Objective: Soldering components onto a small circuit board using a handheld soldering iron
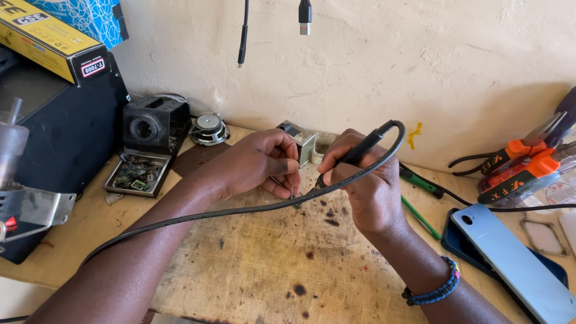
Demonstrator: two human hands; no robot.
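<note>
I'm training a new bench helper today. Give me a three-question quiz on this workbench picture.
1. True or false: the right hand holds a black corded soldering iron.
2. What lies flat to the right of that hand? A) light blue phone B) speaker C) tissue box
3. What does the left hand pinch?

Key: 1 true. 2 A. 3 Something small against the scorched wooden board; too small to identify.

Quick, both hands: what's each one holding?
Left hand: pinched shut on a small part, too small to identify.
Right hand: closed around the black soldering iron.
</note>
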